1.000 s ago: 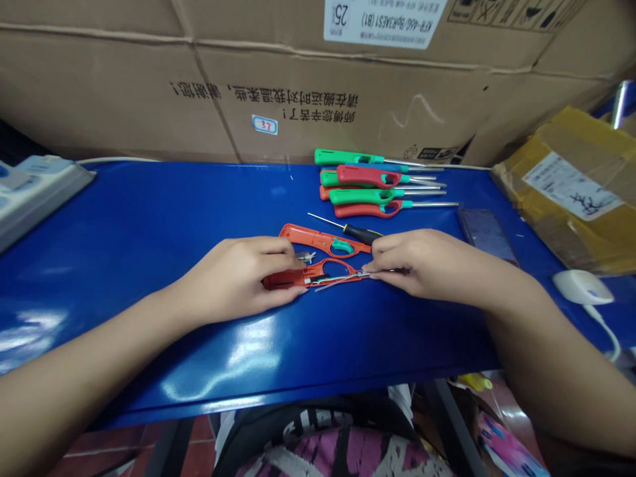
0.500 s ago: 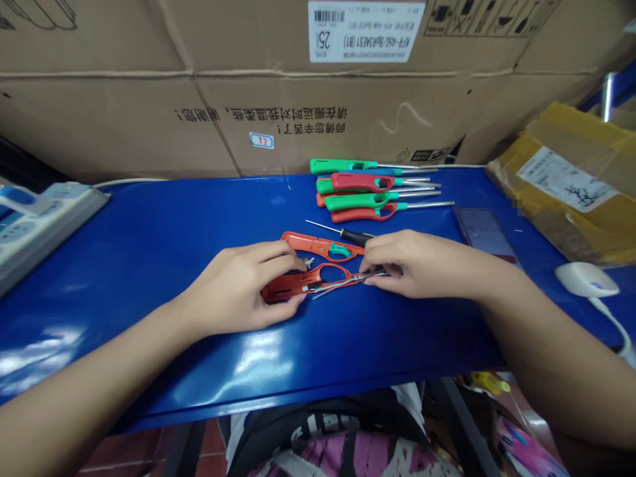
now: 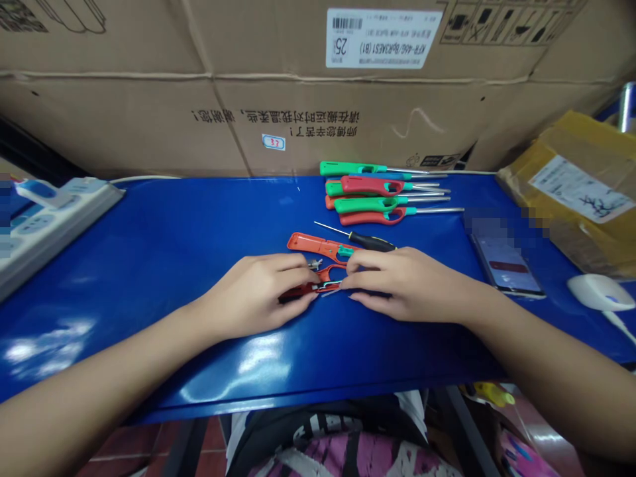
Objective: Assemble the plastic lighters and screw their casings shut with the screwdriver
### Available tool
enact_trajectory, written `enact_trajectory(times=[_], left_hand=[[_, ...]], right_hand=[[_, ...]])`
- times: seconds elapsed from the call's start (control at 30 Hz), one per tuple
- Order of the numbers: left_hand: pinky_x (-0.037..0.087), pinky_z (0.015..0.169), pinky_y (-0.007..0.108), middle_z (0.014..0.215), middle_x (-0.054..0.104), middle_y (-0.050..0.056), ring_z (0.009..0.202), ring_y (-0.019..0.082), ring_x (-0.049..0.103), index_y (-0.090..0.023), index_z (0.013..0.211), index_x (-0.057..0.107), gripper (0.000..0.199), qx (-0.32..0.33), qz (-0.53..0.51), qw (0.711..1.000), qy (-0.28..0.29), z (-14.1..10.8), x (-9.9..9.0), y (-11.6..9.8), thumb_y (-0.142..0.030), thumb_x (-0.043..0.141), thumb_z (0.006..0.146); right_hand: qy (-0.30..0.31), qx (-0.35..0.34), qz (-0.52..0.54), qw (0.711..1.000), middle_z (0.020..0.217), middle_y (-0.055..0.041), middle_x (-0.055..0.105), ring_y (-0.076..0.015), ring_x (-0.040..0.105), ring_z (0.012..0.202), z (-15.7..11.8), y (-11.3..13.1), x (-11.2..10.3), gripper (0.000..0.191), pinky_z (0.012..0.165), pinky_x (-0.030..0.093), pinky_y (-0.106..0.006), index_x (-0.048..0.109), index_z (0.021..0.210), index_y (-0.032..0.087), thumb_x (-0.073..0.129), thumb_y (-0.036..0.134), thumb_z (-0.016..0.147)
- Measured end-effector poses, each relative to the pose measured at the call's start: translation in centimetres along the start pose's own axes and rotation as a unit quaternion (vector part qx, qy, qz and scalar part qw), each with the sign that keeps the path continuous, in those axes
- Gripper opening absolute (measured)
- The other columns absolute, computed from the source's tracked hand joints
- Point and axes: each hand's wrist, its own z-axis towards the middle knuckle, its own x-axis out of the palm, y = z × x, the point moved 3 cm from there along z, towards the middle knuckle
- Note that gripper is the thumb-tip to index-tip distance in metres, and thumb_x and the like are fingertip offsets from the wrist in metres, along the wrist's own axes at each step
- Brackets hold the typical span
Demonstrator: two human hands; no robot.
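My left hand (image 3: 265, 291) is closed around the handle end of an orange lighter half-shell (image 3: 326, 273), with small metal parts and thin wires showing at its fingertips. From the right, my right hand (image 3: 397, 283) reaches over the other end of the same shell, its fingertips closed at the wires; its palm hides what lies beneath. Just behind both hands lies a second orange half-shell (image 3: 312, 244) with a green trigger (image 3: 345, 252). A black-handled screwdriver (image 3: 371, 242) rests behind that shell, partly next to my right hand.
Several green, red and blue lighters (image 3: 365, 204) are piled at the back of the blue table (image 3: 199, 218). A phone (image 3: 511, 268), a white device (image 3: 600, 292) and a taped carton (image 3: 571, 192) stand right; a power strip (image 3: 54, 218) lies left. A large cardboard box (image 3: 278, 99) stands behind.
My right hand has shifted left along the shell, nearer my left hand, and now covers its narrow end. The whole view has moved slightly, showing more of the phone.
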Motion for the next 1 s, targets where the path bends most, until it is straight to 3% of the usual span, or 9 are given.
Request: enact_trajectory(times=[0.27,0.47,0.63,0.83,1.0], left_hand=[[0.046,0.07,0.024,0.096,0.069,-0.001,0.084,0.013,0.065,-0.021,0.106,0.065,0.013,-0.041,-0.033,0.999,0.001,0.0,0.6,-0.2,-0.027,0.056,0.099],[0.046,0.069,0.025,0.09,0.069,-0.001,0.081,0.014,0.064,-0.021,0.101,0.065,0.01,-0.062,-0.042,0.997,0.0,0.0,0.7,-0.2,-0.026,0.058,0.097],[0.048,0.071,0.025,0.095,0.07,-0.001,0.084,0.014,0.066,-0.022,0.105,0.067,0.013,-0.07,-0.05,0.996,-0.006,0.0,0.7,-0.3,-0.025,0.058,0.096],[0.049,0.072,0.024,0.102,0.072,0.0,0.089,0.015,0.067,-0.022,0.106,0.068,0.013,-0.078,-0.065,0.995,-0.011,-0.1,0.9,-0.5,-0.025,0.057,0.098],[0.045,0.065,0.022,0.095,0.071,-0.001,0.078,0.012,0.065,-0.021,0.101,0.068,0.009,-0.097,-0.078,0.992,-0.025,-0.1,0.8,-0.6,-0.022,0.062,0.095]], right_hand=[[0.004,0.024,0.051,0.998,0.109,-0.0033,0.063,-0.015,0.06,0.09,0.2,-0.7,1.1,0.016,0.068,0.044,-0.026,0.066,0.108,0.023,0.054,0.022,0.099],[-0.006,0.033,0.092,0.995,0.105,-0.002,0.062,-0.0135,0.059,0.087,0.1,-0.5,0.7,0.011,0.072,0.044,-0.026,0.065,0.099,0.022,0.054,0.021,0.099],[0.039,0.044,0.146,0.988,0.106,0.0001,0.061,-0.0114,0.057,0.084,-0.2,-0.4,-0.2,0.006,0.07,0.042,-0.025,0.065,0.094,0.023,0.06,0.02,0.094],[0.064,0.065,0.198,0.976,0.107,-0.0001,0.061,-0.0111,0.058,0.083,-0.6,-0.6,-0.8,0.006,0.072,0.045,-0.025,0.066,0.096,0.024,0.064,0.029,0.094],[0.018,0.075,0.186,0.98,0.102,-0.0014,0.066,-0.0127,0.059,0.082,-0.1,-0.4,-0.3,0.014,0.071,0.043,-0.027,0.065,0.108,0.023,0.056,0.028,0.099]])
